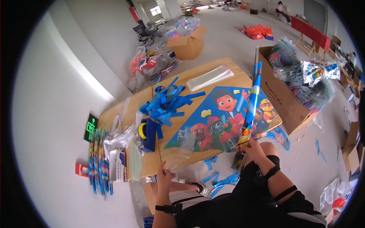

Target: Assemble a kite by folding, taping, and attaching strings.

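Observation:
My right hand (249, 149) is closed around the lower part of a long, slim roll of printed plastic film (252, 102), blue with cartoon figures. The roll stands slantwise above the table's right side. Under it a large blue printed sheet (218, 125) with cartoon characters lies spread out, and a small clear plastic piece (186, 146) rests on its left part. My left hand (164, 176) is at the table's near edge, its fingers bent together; whatever they pinch is too small to make out. Nearby stands a blue tape dispenser (149, 136) with a yellow-cored roll.
Blue strips (167, 100) lie heaped on the wooden table (224, 66), beside clear plastic sleeves (210, 78) and thin white sticks (135, 161). Finished-looking rolls (100, 163) stand by the wall. A big cardboard box (285, 95) of plastic packs borders the table's right; another box (188, 45) stands behind.

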Demonstrator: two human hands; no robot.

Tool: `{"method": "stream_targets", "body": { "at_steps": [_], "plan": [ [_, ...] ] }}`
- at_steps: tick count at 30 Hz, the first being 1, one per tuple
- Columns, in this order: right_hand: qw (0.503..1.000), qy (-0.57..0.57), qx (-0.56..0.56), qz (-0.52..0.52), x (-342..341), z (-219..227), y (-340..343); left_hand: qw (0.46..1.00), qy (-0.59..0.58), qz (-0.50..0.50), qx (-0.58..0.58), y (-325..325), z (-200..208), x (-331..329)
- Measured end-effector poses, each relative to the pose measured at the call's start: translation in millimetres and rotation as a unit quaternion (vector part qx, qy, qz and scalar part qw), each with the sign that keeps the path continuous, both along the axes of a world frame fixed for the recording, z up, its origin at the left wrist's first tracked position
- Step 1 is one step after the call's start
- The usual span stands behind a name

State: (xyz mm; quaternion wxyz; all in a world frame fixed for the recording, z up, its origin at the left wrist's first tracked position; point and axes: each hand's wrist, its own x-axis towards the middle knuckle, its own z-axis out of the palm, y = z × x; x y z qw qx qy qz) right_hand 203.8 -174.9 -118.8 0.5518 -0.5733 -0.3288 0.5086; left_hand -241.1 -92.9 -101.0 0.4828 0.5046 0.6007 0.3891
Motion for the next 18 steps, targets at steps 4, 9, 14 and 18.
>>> {"method": "stream_targets", "body": {
  "at_steps": [4, 9, 14, 18],
  "plan": [
    [0.996, 0.083, -0.018, 0.040, -24.3, 34.8, -14.9, 0.999, 0.000, -0.026, 0.027, -15.6, -14.5, -16.1],
    [0.963, 0.246, -0.016, 0.112, -53.4, 55.6, -26.3, 0.997, -0.036, -0.016, 0.070, -39.4, -3.8, -4.0],
    [0.890, 0.403, -0.025, 0.210, -87.2, 43.5, -22.9, 0.968, -0.142, -0.196, 0.066, -60.1, 11.4, 45.3],
    [0.862, 0.461, -0.015, 0.210, -95.2, 19.6, -14.2, 0.939, -0.110, -0.298, 0.131, -82.6, 51.2, 101.4]
  ]
}}
